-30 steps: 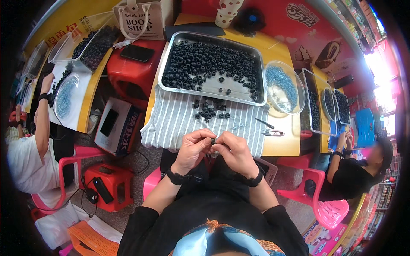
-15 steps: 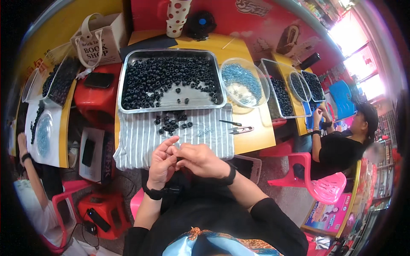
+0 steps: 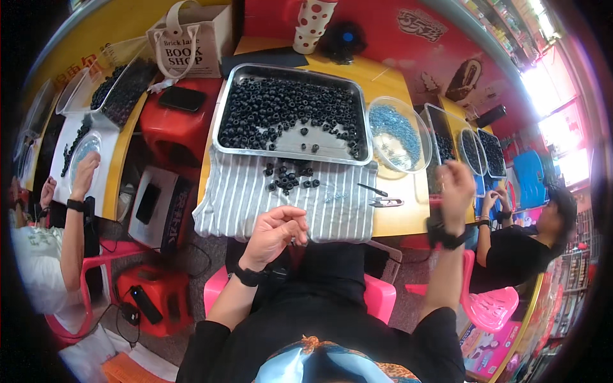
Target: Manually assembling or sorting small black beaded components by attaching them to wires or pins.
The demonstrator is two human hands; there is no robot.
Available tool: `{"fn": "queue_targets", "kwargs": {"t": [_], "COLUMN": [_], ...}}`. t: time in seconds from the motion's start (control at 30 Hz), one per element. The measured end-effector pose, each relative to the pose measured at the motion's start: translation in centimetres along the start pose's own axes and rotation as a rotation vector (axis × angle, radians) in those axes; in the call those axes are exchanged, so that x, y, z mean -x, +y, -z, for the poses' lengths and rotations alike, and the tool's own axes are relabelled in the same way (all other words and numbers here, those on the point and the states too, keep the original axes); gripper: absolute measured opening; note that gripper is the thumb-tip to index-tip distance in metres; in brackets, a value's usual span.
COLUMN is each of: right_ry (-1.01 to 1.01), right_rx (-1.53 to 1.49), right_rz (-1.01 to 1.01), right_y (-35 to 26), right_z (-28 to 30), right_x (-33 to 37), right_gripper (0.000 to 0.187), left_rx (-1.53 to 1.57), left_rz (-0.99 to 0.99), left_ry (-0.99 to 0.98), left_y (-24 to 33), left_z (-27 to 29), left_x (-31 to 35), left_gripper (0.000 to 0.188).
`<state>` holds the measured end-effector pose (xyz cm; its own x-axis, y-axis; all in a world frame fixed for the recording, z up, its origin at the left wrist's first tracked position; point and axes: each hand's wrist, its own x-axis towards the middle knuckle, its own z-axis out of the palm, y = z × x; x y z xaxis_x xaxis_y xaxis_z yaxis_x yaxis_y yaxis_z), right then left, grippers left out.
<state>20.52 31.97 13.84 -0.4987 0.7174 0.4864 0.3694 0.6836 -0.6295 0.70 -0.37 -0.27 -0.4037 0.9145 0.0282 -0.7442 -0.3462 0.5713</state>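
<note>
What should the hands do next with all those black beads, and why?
Probably bring the raised right hand back down toward the left hand, which is pinched closed above the striped cloth. The loose black beads lie just ahead, within easy reach.

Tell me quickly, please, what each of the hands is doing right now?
Left hand: fingers curled, contents cannot be told.
Right hand: raised, blurred; cannot be told.

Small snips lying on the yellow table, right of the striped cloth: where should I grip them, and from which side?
Judging by their pose, take the snips at the wider right end, coming from the right with the right hand; the tip points left toward the striped cloth. They lie flat, so pinch across the sides from above.
</note>
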Motion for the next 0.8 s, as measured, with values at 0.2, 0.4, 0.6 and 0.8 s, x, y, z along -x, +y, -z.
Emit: {"fn": "queue_targets", "kwargs": {"t": [0.2, 0.4, 0.6, 0.8], "right_ry": [-0.009, -0.587, -0.608, -0.617], "right_rx": [0.053, -0.194, 0.187, 0.256], "right_rz": [0.032, 0.247, 0.459, 0.467], "right_y": [0.8, -9.7, -11.2, -11.1], "right_z": [-1.9, -13.3, -17.3, -17.8], "right_x": [-0.7, 6.6, 6.3, 7.5], "right_gripper": [0.020, 0.019, 0.009, 0.009], "left_rx": [-0.014, -0.031, 0.016, 0.013], "left_rz": [-0.014, 0.008, -0.010, -0.033], "left_ry": [-0.011, 0.041, 0.066, 0.124], "left_y": [0.0, 0.2, 0.3, 0.0], "left_z": [-0.1, -0.2, -0.3, -0.6], "left_x": [0.0, 0.1, 0.2, 0.2], "left_gripper": [0.016, 0.017, 0.025, 0.022]}}
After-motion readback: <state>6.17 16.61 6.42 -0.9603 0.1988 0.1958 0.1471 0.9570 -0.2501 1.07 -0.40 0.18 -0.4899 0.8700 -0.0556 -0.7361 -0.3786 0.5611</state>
